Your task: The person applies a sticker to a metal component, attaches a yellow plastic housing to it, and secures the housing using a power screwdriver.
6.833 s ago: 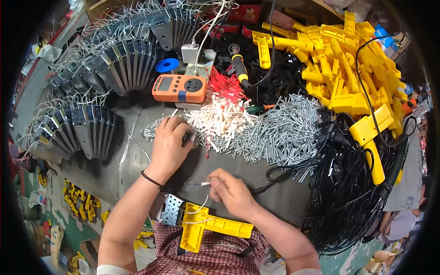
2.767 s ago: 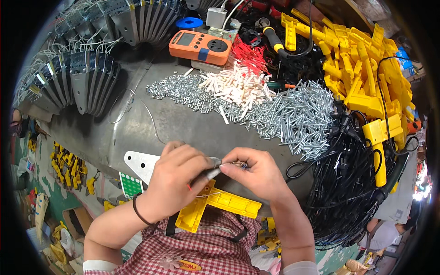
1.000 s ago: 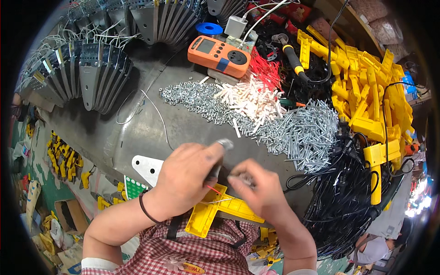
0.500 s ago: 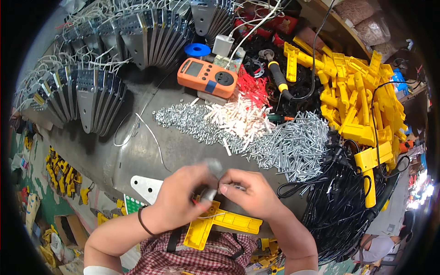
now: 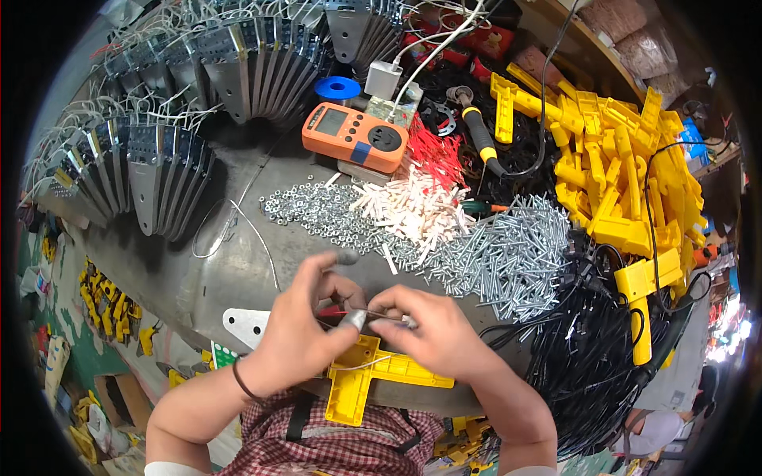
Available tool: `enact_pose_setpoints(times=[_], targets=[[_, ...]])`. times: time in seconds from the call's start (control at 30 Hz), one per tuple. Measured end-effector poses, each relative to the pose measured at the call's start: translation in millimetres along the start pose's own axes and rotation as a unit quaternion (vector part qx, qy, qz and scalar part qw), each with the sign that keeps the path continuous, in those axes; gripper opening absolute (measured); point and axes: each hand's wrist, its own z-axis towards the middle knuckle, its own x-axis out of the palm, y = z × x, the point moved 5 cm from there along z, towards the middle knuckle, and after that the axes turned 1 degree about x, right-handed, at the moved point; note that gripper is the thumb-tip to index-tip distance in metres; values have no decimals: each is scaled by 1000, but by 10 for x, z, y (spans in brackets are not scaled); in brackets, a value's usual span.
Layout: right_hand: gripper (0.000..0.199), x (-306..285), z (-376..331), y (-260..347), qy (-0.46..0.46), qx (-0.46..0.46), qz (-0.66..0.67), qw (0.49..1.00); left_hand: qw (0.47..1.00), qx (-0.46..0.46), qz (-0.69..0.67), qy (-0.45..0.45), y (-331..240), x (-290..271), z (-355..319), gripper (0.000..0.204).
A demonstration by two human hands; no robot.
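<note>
Left hand's (image 5: 305, 327) forefinger lifts off the thin wire (image 5: 386, 316)
Half a second ago it sat lower; now the strand shows, suggesting wire-end work continues. The right hand (image 5: 432, 332) pinches it narrowly; the left thumb's grip cannot be told. Below, the yellow housing half (image 5: 347, 393) overhangs the near edge; bare tabletop (image 5: 238, 270) lies forward-left, beside hex nuts (image 5: 309, 210).

Thin dark wire (image 5: 379, 315) between left hand (image 5: 305, 325) and right hand (image 5: 435, 327), yellow plastic shell (image 5: 352, 389) below, hollow side up, white wire (image 5: 373, 362) across it
</note>
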Motion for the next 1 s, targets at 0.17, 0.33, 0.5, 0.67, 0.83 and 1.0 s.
enact_pose_setpoints(times=[0.17,0.33,0.5,0.67,0.83,1.0], targets=[[15,27,-86,168,-96,-202,-291,930,921,-247,-290,86,184,63,21,62],[9,-8,22,29,-117,-177,-154,965,989,-82,-45,110,56,-58,-193,74],[11,-47,147,-89,-100,-142,-119,977,993,48,98,44,-105,-89,-319,53],[32,-212,-201,-86,-204,-130,-118,963,963,150,224,25,-120,-87,-278,36],[24,206,-584,-36,-80,-169,-307,933,971,170,170,4,-195,-66,-261,26],[16,189,-584,21,-147,-180,-281,931,955,182,232,3,-318,-6,-240,21]])
